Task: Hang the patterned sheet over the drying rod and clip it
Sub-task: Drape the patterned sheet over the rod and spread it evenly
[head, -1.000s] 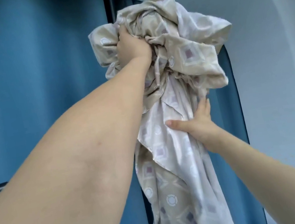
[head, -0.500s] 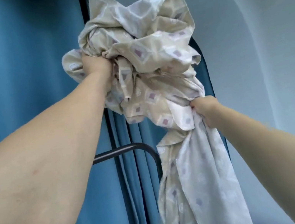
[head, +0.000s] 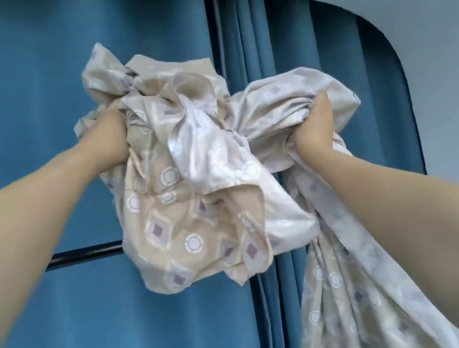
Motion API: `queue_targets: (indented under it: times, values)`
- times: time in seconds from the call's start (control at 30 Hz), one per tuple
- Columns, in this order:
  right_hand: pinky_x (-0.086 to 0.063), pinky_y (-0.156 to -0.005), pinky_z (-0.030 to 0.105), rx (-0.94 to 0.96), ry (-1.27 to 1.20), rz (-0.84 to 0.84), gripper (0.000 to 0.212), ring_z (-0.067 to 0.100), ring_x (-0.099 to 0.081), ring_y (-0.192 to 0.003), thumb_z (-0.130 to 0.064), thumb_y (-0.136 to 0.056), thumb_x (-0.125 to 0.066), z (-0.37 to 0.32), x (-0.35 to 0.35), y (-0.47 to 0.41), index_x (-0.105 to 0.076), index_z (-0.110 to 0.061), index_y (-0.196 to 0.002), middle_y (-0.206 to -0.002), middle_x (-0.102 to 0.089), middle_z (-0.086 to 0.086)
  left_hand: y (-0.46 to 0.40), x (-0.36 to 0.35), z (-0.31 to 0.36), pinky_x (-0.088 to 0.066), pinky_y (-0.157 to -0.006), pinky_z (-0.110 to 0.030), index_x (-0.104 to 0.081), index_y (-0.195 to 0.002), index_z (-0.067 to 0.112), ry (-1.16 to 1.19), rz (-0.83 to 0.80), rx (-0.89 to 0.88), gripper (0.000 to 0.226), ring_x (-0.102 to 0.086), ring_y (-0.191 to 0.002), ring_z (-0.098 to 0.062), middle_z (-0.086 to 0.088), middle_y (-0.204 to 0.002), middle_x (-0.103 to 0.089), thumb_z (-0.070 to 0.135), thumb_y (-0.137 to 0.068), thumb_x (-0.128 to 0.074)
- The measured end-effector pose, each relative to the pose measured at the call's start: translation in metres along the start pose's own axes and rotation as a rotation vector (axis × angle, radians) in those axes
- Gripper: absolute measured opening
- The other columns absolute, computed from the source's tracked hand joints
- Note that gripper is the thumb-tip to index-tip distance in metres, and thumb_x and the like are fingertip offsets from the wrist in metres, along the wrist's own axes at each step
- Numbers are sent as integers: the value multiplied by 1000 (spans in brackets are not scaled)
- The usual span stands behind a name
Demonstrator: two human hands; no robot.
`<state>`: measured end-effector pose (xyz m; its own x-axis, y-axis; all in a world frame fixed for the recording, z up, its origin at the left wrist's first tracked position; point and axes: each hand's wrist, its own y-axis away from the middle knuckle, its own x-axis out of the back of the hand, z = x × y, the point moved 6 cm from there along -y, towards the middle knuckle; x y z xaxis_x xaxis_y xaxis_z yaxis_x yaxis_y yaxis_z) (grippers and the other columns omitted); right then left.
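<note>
The patterned sheet [head: 190, 217], beige with purple diamonds and white circles, is bunched up in front of me at arm's length. My left hand [head: 108, 139] grips a wad of it at the upper left. My right hand [head: 316, 126] grips another bunch at the right, and a long tail of the sheet hangs down below that hand. The black drying rod [head: 83, 254] runs level at the left, lower than both hands. Its right part is hidden behind the sheet. No clip is in view.
Blue curtains [head: 10, 89] fill the background behind the rod. A dark vertical frame [head: 259, 305] runs between the curtain panels. A pale wall [head: 449, 76] and ceiling lie to the right and above.
Both hands have come down with the sheet. My right hand has moved up and out to the right, spreading the bundle wider. The rod now shows lower left of the bundle.
</note>
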<state>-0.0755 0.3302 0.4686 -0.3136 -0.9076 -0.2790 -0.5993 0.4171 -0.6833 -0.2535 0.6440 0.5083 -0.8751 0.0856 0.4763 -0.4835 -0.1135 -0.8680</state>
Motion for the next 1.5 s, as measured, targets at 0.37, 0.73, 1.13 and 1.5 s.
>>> queue_targets:
  times: [0.37, 0.73, 1.13, 1.5]
  values:
    - [-42, -60, 41, 1010, 617, -668, 18, 31, -50, -69, -4, -69, -59, -3, -90, 107, -55, -3, -87, -83, -53, 15, 68, 3, -56, -38, -84, -30, -53, -97, 23, -3, -434, 123, 17, -53, -98, -21, -2, -103, -59, 23, -88, -67]
    - [-37, -60, 34, 715, 697, -602, 24, 28, -47, -76, -16, -80, -55, 3, -64, 136, -49, -9, -101, -108, -47, 7, 105, -14, -70, -39, -71, -2, -39, -145, 2, 404, -253, 367, 40, -45, -118, -19, -13, -147, -43, 16, -107, -34]
    - [-28, -58, 33, 830, 758, -581, 24, 27, -39, -63, -24, -78, -56, -12, -47, 161, -36, -14, -87, -75, -49, 4, 132, 21, -24, -48, -67, -28, -68, -87, 24, 538, -525, 501, 62, -68, -69, -11, 3, -82, -72, 81, -77, -46]
    - [-26, -58, 33, 851, 702, -529, 22, 25, -34, -56, -28, -69, -48, -8, -38, 159, -35, -14, -80, -66, -49, 6, 138, -3, 22, -46, -88, -36, -47, -77, 25, -315, -288, 158, 17, -48, -114, -29, -5, -117, -54, 39, -85, -53]
